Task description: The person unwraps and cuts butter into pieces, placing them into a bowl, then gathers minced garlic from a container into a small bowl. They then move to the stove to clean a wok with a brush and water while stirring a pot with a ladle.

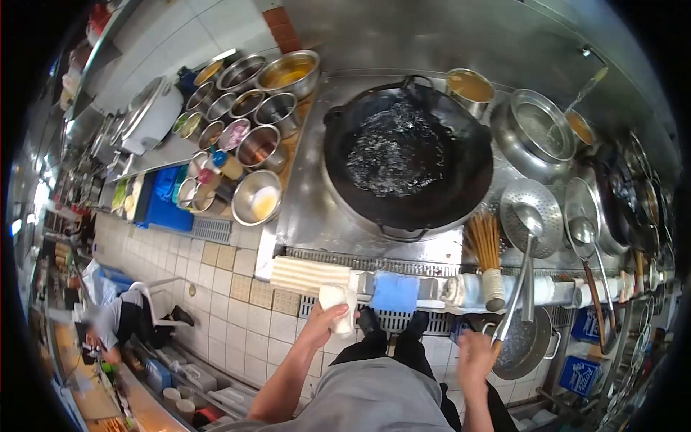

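A folded white cloth (337,306) is bunched in my left hand (327,325), fingers wrapped around it just in front of the stove's edge. My right hand (475,360) is closed at the wooden end of a long-handled ladle (512,299); its grip is partly hidden. The ladle's bowl rests on a perforated skimmer (540,241) at the right of the stove. Ahead of me sits a large black wok (461,180) with bubbling liquid in it. A bamboo brush (484,241) stands close to the skimmer.
Steel bowls of ingredients (277,111) crowd the left counter. A striped towel (309,273) and a blue cloth (395,290) hang along the front rail. A wire strainer (581,201) lies right. A pot (529,360) sits low right. A person (126,320) is at far left.
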{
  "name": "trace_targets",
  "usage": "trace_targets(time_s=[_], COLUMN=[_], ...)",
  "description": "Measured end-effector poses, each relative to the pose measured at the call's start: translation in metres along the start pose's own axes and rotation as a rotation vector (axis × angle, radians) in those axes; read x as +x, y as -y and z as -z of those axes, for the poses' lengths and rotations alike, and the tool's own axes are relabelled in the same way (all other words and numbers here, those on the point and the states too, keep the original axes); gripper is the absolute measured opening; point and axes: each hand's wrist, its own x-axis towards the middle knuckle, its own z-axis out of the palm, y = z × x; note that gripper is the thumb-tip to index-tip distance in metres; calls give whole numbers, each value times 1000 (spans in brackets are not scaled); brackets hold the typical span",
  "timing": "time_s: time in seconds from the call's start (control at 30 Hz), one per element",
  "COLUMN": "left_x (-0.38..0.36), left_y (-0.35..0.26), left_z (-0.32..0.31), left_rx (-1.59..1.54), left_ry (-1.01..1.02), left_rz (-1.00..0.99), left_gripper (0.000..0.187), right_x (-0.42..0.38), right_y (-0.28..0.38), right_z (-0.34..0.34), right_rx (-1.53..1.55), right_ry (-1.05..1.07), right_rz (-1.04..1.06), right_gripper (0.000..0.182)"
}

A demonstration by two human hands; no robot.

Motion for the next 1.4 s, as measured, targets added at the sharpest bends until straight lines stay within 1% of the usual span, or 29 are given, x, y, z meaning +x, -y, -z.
trace_targets(time_s=[0.03, 0.07, 0.1, 0.13, 0.17, 0.2, 0.27, 0.33, 0.4, 0.47, 0.5, 0.53, 0.6, 0.67, 0.73, 0.77, 0.8, 0.87, 0.9, 0.93, 1.0, 1.03, 1.13, 1.17, 1.27, 1.3, 1.33, 1.37, 1.4], left_x=[5, 10, 12, 19, 28, 39, 59, 67, 67, 69, 68, 68, 67, 68, 68, 69, 69, 68, 68, 68, 69, 70, 66, 65, 67, 65, 63, 63, 66], left_y=[1, 0, -8, -13, -14, -15, -14, -15, -17, -10, -9, -10, -12, -13, -11, -11, -12, -12, -12, -12, -11, -11, -14, -15, -12, -12, -12, -14, -11], left_z=[7, 11, 8, 11, 21, 32, 55, 69, 65, 68, 67, 67, 69, 70, 74, 75, 75, 74, 74, 75, 74, 74, 69, 65, 73, 71, 69, 66, 72], left_rx=[88, 178, 122, 121, 100, 82, 90, 17, 26, 65, 45, 39, 48, 10, -24, -16, -9, -42, -32, -23, -45, -60, -77, -76, -58, -56, -67, -78, -69], left_ry=[-70, -135, -187, -194, -256, -314, -321, -332, -355, -373, -373, -374, -368, -352, -338, -335, -331, -337, -339, -342, -350, -350, -344, -361, -354, -341, -344, -342, -345], left_rz=[-130, -256, -325, -330, -402, -474, -458, -353, -362, -428, -439, -446, -386, -391, -394, -393, -392, -384, -375, -367, -381, -386, -406, -419, -396, -381, -390, -396, -410], left_gripper=[43, 42, 40, 40, 39, 38, 35, 34, 35, 43, 43, 43, 42, 39, 36, 36, 36, 36, 35, 34, 34, 33, 34, 33, 33, 33, 34, 36, 43], right_x=[-6, -12, -12, -6, -2, 12, 17, 21, 28, 36, 39, 42, 43, 45, 44, 41, 37, 28, 22, 24, 23, 23, 29, 30, 32, 35, 31, 29, 26], right_y=[-8, -27, -42, -60, -74, -79, -120, -157, -178, -189, -188, -188, -186, -181, -187, -187, -186, -182, -186, -178, -169, -168, -162, -160, -157, -155, -164, -171, -184], right_z=[-38, -80, -118, -153, -176, -186, -223, -240, -249, -253, -249, -246, -240, -237, -245, -250, -251, -252, -256, -251, -246, -246, -239, -236, -230, -229, -232, -237, -248], right_rx=[85, 59, 30, -106, -241, -380, -554, -545, -540, -434, -414, -419, -450, -405, -409, -440, -440, -551, -623, -624, -602, -620, -586, -567, -534, -546, -549, -569, -589], right_ry=[63, 180, 296, 366, 437, 614, 582, 621, 657, 770, 813, 810, 796, 751, 738, 688, 687, 587, 577, 577, 758, 781, 831, 851, 867, 913, 908, 919, 931], right_rz=[2, 1, -1, -3, -9, -48, 93, 140, 183, 37, 1, 9, 27, 49, -36, 9, 17, 81, 103, 117, -20, -32, 4, -14, -22, -24, -54, -8, 38], right_gripper=[18, 25, 32, 41, 50, 63, 69, 70, 72, 75, 77, 77, 77, 73, 69, 64, 64, 62, 61, 61, 60, 58, 62, 68, 71, 71, 71, 72, 74])
